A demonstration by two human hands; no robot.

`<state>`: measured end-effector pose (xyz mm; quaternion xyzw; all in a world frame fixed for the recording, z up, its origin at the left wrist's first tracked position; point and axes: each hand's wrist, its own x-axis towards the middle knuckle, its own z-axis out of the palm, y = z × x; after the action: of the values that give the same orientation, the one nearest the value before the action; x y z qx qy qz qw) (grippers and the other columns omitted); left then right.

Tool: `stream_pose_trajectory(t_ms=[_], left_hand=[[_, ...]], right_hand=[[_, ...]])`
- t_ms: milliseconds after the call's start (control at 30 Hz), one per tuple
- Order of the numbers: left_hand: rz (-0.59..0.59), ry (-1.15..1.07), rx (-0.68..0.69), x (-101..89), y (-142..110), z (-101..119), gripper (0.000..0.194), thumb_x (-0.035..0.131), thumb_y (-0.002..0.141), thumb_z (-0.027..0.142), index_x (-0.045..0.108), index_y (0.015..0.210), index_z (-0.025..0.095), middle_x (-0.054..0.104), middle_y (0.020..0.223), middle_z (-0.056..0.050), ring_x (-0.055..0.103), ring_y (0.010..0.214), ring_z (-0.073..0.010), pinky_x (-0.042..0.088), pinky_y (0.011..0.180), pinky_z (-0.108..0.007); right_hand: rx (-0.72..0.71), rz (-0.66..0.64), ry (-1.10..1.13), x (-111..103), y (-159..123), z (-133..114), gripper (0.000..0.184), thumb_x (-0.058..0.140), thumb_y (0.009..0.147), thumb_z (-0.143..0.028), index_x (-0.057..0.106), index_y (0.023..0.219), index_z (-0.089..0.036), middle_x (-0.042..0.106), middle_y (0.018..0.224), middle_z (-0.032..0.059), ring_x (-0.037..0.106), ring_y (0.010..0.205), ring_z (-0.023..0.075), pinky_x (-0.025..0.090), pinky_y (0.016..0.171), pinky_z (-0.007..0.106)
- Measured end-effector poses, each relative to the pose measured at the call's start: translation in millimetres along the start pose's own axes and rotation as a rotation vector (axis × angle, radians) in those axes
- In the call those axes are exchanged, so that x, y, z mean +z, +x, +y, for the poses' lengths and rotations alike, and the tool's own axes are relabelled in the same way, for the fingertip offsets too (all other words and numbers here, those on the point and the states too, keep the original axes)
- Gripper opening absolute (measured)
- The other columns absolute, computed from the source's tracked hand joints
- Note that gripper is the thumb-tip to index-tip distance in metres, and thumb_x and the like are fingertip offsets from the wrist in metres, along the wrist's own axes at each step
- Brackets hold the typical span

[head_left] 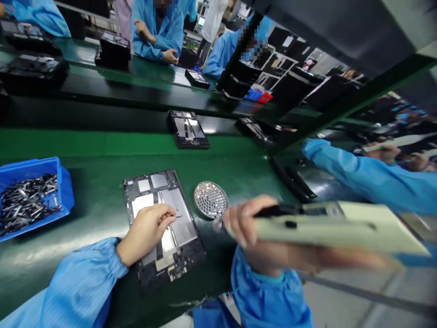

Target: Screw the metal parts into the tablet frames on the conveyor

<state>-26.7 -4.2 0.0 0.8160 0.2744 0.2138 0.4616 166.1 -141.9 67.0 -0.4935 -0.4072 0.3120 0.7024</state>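
Across the whole lower view stretched a green workbench (95, 182), and beyond it a co-worker in a blue smock (174, 32) sat with forearms on the far ledge. At the left edge stood a blue bin (65, 191), heaped with small metal and black parts. On the right, the right hand (251, 232) had its fingers wrapped around the narrow end of a long, pale handheld tool (362, 223), both blurred. Between bin and tool lay an opened tablet-like device (186, 218), flat on the bench, its silver panels and dark lower board exposed; a similar unit (189, 129) lay farther back. Over the nearer device was the left hand (148, 228), and whether it touched the panels could not be told. Just right of that device sat a round dish (210, 200) of shiny little pieces. Smallest was a thin dark piece (177, 216), pinched between left thumb and finger, too slight to identify.
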Motion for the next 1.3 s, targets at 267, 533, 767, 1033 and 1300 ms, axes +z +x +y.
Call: stream_pose_trajectory(t_ms=[267,533,767,1033,1300], left_hand=[[0.08,-0.162,-0.166,-7.8,-6,6,0.022,0.071,0.087,0.043,0.08,0.088,0.023,0.082,0.085,-0.004,0.076,0.072,-0.0205,0.058,0.064,-0.026],[0.327,-0.028,-0.31,-48.0,-4,4,0.03,0.081,0.078,0.054,0.08,0.092,0.028,0.082,0.089,-0.002,0.078,0.078,-0.0232,0.064,0.074,-0.029],[0.492,0.089,-0.371,-69.7,13,0,0.021,0.082,0.076,0.045,0.079,0.085,0.027,0.068,0.064,0.005,0.057,0.056,-0.0147,0.048,0.056,-0.024],[0.538,-0.026,-0.423,-71.9,15,-6,0.022,0.085,0.075,0.036,0.078,0.091,0.024,0.068,0.066,0.004,0.056,0.058,-0.0149,0.047,0.057,-0.026],[0.599,-0.145,-0.391,-77.2,16,-18,0.041,0.082,0.07,0.053,0.075,0.087,0.017,0.067,0.066,0.0,0.053,0.053,-0.0129,0.046,0.053,-0.025]], right_hand=[[-0.181,0.211,0.056,-15,62,40,0.079,0.052,0.077,-0.098,0.069,0.079,-0.02,0.046,0.043,-0.0044,0.041,0.032,0.0135,0.04,0.039,0.028],[-0.098,0.26,0.048,-24,62,53,0.082,0.056,0.074,-0.097,0.07,0.087,-0.018,0.046,0.039,-0.0057,0.04,0.029,0.0135,0.038,0.035,0.028],[-0.065,0.212,0.046,-26,60,53,0.079,0.058,0.077,-0.094,0.073,0.09,-0.018,0.048,0.041,-0.0053,0.042,0.03,0.0135,0.041,0.037,0.029],[-0.045,0.245,0.062,-26,59,55,0.079,0.06,0.074,-0.095,0.072,0.088,-0.019,0.047,0.039,-0.0055,0.039,0.029,0.0134,0.038,0.035,0.029],[-0.036,0.135,0.091,-22,55,55,0.072,0.064,0.078,-0.09,0.074,0.089,-0.02,0.049,0.041,-0.0024,0.039,0.032,0.0146,0.032,0.037,0.028]])
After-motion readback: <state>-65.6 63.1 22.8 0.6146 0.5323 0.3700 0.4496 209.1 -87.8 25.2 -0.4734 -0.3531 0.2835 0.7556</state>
